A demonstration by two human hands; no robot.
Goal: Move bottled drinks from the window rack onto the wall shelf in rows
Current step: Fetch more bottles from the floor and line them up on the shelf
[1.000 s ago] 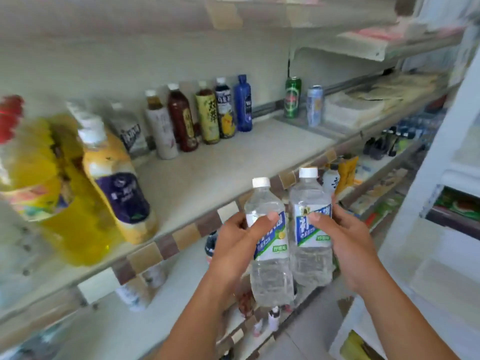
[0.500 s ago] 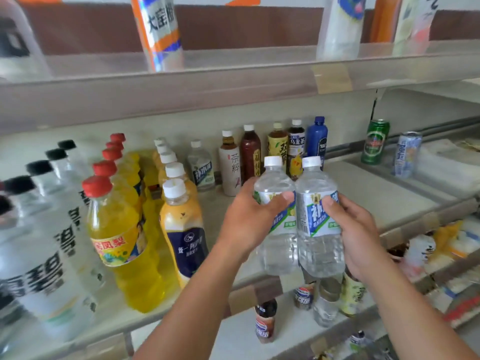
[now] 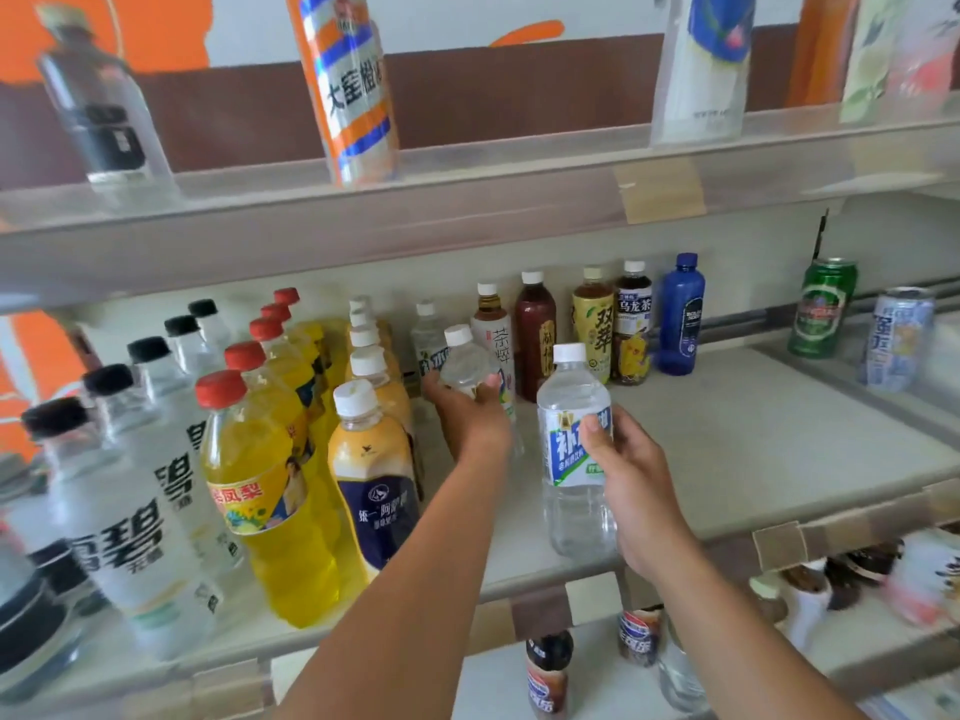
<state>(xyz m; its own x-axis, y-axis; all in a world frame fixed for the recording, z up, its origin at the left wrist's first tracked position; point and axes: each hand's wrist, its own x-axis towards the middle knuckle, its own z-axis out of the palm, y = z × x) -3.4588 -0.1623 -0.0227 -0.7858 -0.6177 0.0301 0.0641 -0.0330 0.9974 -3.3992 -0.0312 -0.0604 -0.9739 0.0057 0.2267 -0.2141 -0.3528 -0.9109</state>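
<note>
My left hand (image 3: 470, 415) grips a clear white-capped bottle (image 3: 464, 358), reached deep over the wall shelf (image 3: 737, 439), just in front of a like bottle (image 3: 429, 332) standing at the back. My right hand (image 3: 631, 483) grips a second clear bottle (image 3: 574, 449) with a blue and green label, upright over the shelf's front half. Left of my hands stand rows of white-capped orange bottles (image 3: 371, 475), red-capped yellow bottles (image 3: 260, 491) and black-capped clear bottles (image 3: 130, 506).
Along the shelf's back stand single tea bottles (image 3: 535, 335), a blue bottle (image 3: 681, 314) and two cans (image 3: 822, 306). The upper shelf (image 3: 467, 200) carries tall bottles just above. A lower shelf holds cola bottles (image 3: 548, 672). The shelf's right half is bare.
My left hand has carried its bottle forward and left toward the shelf's back, away from the other. My right hand stays near the front with its bottle. The view has risen.
</note>
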